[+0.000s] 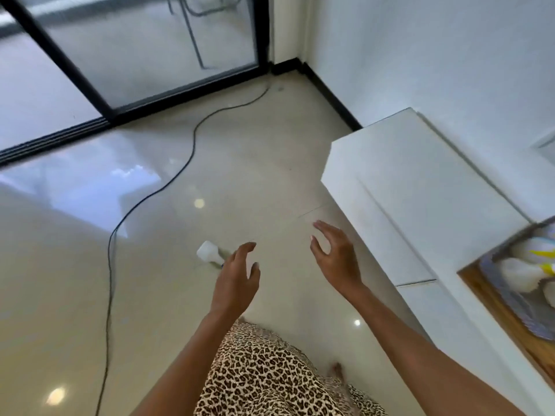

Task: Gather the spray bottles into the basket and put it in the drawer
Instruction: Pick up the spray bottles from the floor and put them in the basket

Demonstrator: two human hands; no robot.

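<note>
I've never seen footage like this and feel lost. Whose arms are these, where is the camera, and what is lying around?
The camera sits on a person's head, looking down, so the arms are their own. The left hand and right hand are both open and hold nothing. A white spray bottle lies on its side on the glossy floor, just beyond the left fingers. A black cable trails across the floor. At right, an open drawer in a white cabinet holds a basket of more bottles.

The single head-worn view looks steeply down from standing height at the floor (pixel 90 265), with a white cabinet (pixel 405 190) at right.
</note>
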